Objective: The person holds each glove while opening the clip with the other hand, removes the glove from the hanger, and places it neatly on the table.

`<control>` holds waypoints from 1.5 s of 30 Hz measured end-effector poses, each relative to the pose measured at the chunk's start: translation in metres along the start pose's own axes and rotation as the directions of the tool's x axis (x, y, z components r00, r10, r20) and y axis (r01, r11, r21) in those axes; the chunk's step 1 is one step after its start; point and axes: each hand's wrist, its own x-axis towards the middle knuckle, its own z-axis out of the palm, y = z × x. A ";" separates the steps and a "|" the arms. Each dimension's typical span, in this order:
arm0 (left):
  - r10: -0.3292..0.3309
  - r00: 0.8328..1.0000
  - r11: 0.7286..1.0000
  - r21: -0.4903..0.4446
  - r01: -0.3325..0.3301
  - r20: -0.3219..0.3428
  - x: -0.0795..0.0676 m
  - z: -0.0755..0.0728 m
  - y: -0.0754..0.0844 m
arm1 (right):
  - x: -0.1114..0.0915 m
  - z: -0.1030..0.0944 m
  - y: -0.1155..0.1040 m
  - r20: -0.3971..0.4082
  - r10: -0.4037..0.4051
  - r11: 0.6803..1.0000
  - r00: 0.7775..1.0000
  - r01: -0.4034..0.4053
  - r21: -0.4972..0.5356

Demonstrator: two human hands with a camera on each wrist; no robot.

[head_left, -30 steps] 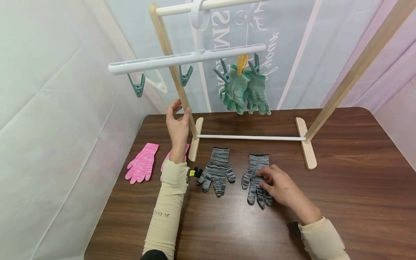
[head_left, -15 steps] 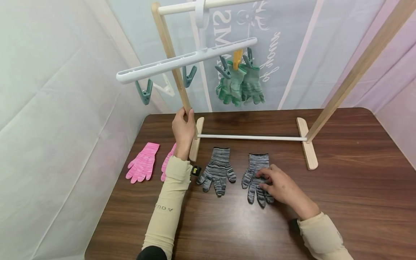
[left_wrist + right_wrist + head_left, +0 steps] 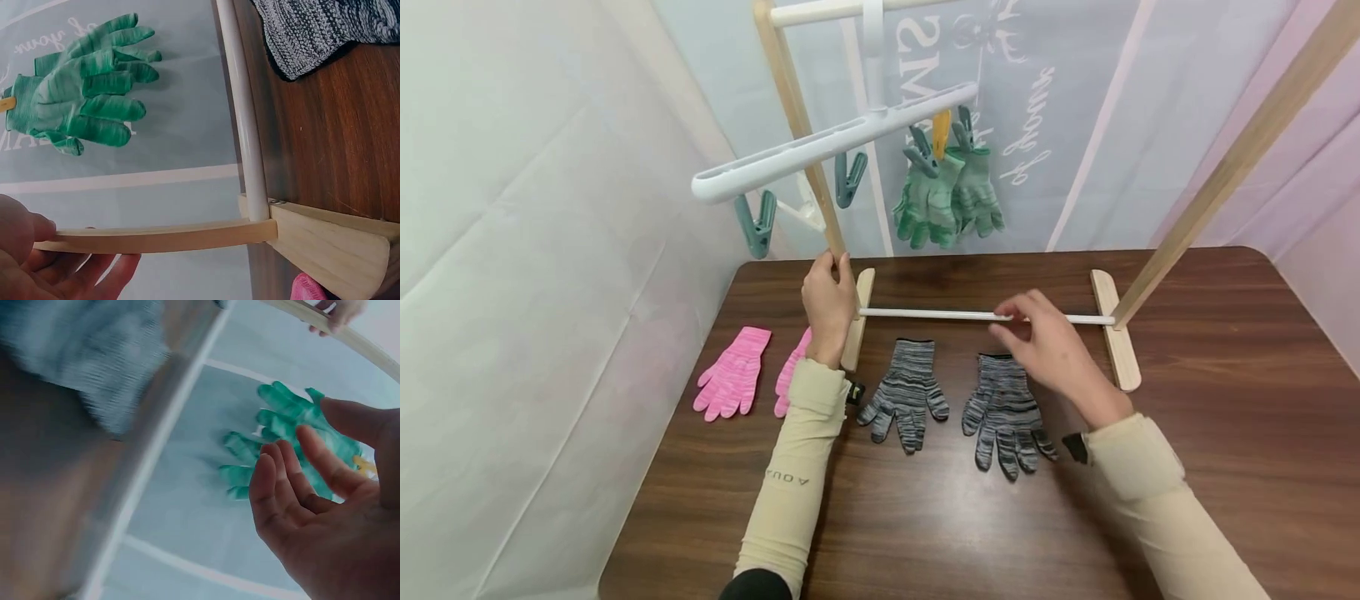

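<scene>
Gripping one wooden post (image 3: pixel 786 83), the left hand (image 3: pixel 829 304) has thumb and fingers clamped on it from either side; the right hand (image 3: pixel 1051 342) is empty, thumb and curved fingertips apart, above the lower white rod (image 3: pixel 925 314) and just beyond the cuff of the nearest grey glove (image 3: pixel 1006 412); whether it touches the rod I cannot tell. Two grey gloves lie flat on the brown table (image 3: pixel 925 533), flecked dark and pale, black-edged cuffs toward the stand, fingers spread toward the person; left of them lie two pink gloves (image 3: pixel 733 375), one partly hidden by the left arm. Above the table, one white hanger (image 3: pixel 842 137) hangs at a slant, carrying two green gloves (image 3: pixel 925 204), fingers down; six clips show: four grey-green, one yellow (image 3: pixel 942 133), one white (image 3: pixel 805 212); a second wooden post (image 3: pixel 1225 179) stands at the right.
</scene>
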 end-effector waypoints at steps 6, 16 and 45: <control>0.030 1.000 1.000 -0.005 -0.030 0.001 0.005 0.007 0.005 | 0.060 -0.015 -0.023 0.004 0.036 0.991 0.999 -0.036 0.127; -0.015 1.000 0.998 0.055 0.016 -0.021 -0.003 0.000 0.000 | 0.122 0.011 -0.036 -0.067 0.092 0.946 0.994 -0.066 0.316; -0.138 0.990 0.988 -0.071 0.135 -0.028 -0.013 -0.007 0.005 | 0.109 0.034 -0.043 -0.210 0.151 0.878 0.966 -0.034 0.478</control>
